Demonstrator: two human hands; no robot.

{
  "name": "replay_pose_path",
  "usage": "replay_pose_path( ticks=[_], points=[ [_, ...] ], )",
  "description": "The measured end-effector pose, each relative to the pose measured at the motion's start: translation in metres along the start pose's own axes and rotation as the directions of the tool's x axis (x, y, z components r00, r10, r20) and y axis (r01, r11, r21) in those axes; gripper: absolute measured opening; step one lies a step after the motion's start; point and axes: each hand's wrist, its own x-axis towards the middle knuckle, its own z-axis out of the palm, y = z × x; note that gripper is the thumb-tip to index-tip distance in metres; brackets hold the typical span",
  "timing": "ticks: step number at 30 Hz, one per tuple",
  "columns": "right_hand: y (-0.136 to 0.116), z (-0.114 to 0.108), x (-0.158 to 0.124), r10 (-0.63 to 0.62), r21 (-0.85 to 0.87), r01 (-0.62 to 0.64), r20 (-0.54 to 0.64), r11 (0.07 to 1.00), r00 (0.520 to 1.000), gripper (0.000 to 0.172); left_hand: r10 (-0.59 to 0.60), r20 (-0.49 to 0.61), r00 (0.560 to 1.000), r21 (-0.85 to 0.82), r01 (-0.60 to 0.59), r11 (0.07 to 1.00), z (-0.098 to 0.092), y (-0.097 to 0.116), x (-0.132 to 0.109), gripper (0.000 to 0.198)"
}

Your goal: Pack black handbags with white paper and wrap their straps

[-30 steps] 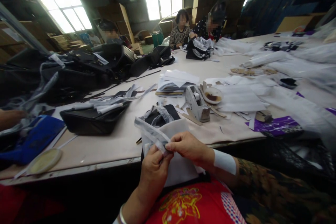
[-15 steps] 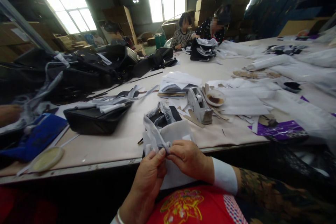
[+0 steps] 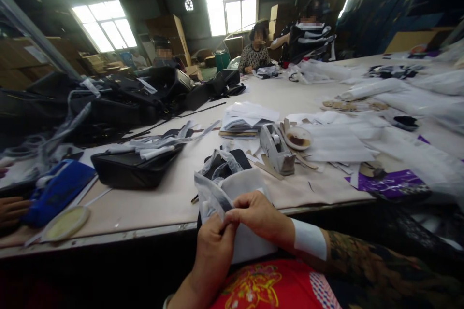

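Note:
Directly in front of me, a black bag rests at the table edge, with white sheet material over its near side. A dark strap wrapped in whitish, see-through film loops over the bag and runs down to my hands. My left hand is closed with thumb and fingers pinching the wrapped strap's end. Right against it, my right hand also pinches the wrapping at the same spot. The fingertips meet and hide exactly what lies between them.
A tape dispenser and a small dish stand beyond the bag. Left lie a black bag with wrapped strips, a round lid and a co-worker's hand by a blue pouch. Co-workers sit across the table.
My hands have drawn closer together and lowered slightly, and more dark strap shows through the film. A co-worker across the table has lifted a black bag. A co-worker's hand at left has moved lower.

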Motion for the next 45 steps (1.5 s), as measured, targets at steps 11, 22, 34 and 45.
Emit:
replay_pose_path(
  ticks=[11, 22, 34, 45],
  points=[
    [0.028, -0.01, -0.001, -0.595, -0.536, 0.579, 0.167, 0.615, 0.786, 0.023, -0.464, 0.303, 0.833, -0.712, 0.521, 0.47, -0.01, 0.01, 0.018, 0.041],
    [0.006, -0.016, 0.004, 0.21, 0.269, -0.244, 0.149, 0.932, 0.966, 0.046, 0.046, 0.003, 0.999, -0.076, -0.046, 0.996, 0.0, 0.015, 0.001, 0.007],
    [0.017, -0.018, -0.003, -0.582, -0.545, 0.645, 0.315, 0.536, 0.749, 0.025, -0.464, 0.354, 0.812, -0.679, 0.565, 0.469, -0.017, 0.013, 0.013, 0.041],
    [0.003, -0.026, -0.002, -0.146, -0.167, 0.194, 0.265, 0.967, 0.953, 0.04, -0.161, 0.011, 0.987, -0.242, 0.159, 0.957, -0.009, 0.02, 0.001, 0.012]
  ],
)
